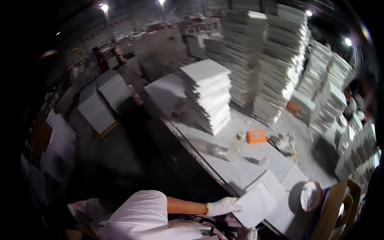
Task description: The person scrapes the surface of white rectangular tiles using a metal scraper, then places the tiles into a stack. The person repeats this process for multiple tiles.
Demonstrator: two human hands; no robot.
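My left hand [225, 206], in a white knit glove, reaches in from a white sleeve. Its fingers are closed on the left edge of a white square tile [257, 203]. That tile lies partly over another pale tile [273, 183] at the near end of the worktable [208, 150]. What looks like my gloved right hand [250, 233] shows at the lower edge, just under the near side of the tile. Its fingers are too dim and cut off to read.
A round tub of white paste [310, 196] and a cardboard box [340, 206] stand at the right. Farther up the table are a clear bottle [235, 151], an orange block-shaped thing [257, 136], a crumpled cloth [286, 143] and a tile stack [206, 72]. Taller stacks [282, 56] rise behind.
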